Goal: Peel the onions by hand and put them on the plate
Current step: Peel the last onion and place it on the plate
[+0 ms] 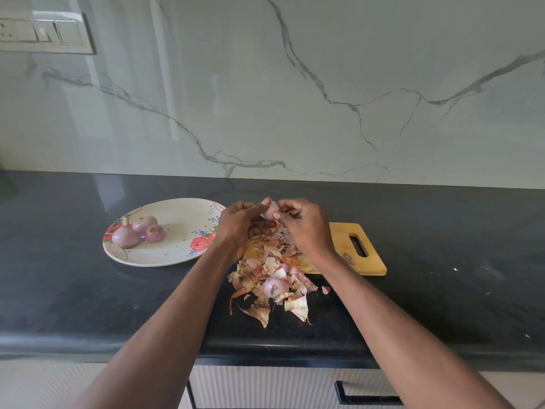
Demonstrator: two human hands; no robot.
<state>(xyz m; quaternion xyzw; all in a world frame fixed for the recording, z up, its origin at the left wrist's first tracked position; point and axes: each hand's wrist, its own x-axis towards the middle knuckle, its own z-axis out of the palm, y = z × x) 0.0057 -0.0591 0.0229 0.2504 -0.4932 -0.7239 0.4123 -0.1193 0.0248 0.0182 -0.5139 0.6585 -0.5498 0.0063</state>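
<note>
progress: three peeled onions (138, 231) already lie on the plate (165, 255); a fourth is being stripped in the hands, and one more pinkish onion in the skins (274, 286) looks not yet moved to the plate, so by my reading the job is past halfway.
onion in hand (269, 210): held up above the far end of the chopping board, between both hands, mostly pale and bare.
left hand (240, 224): fingers curled round the onion from the left, cupping it.
right hand (306, 224): fingers bent, tips pinching at the onion's right side, seemingly on a bit of skin; the flake itself is too small to tell.
plate: floral, oval, on the dark surface (442, 246) to the left; the three onions sit together in its left part.
chopping board (362, 261): wooden, with a handle slot on the right, partly under the skins.
peel pile (265, 276): dry skins spill from the board to the near surface.
</note>
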